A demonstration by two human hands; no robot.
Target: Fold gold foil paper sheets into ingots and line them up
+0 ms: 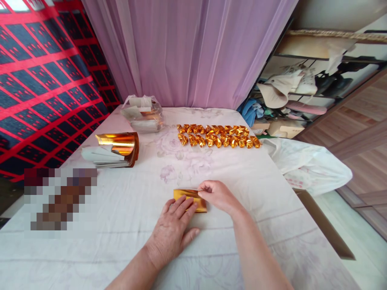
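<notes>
Two hands are down on one small sheet of gold foil paper (184,195), low and centre in the head view, on a surface draped in a pale floral cloth (127,209) — call it the counter. The left hand (173,229) lies flat with fingers spread across the near half of the sheet, pressing it to the cloth, which looks like the way to stop slippery foil from sliding. The right hand (217,195) is closed to a pinch, thumb and forefinger nipping the sheet's upper right edge, lifted just off the cloth, as though a fold were being carried over.

Further back, a double row of folded gold pieces (217,136) sits lined up side by side, well apart from the hands, tidy enough to count at a glance. To the left, a stack of foil sheets (116,151) lies within the left arm's reach, its top sheets curling upward. Behind that, a clear plastic bag (143,114) holds more packets. A white bag (308,165) hangs off the right edge
</notes>
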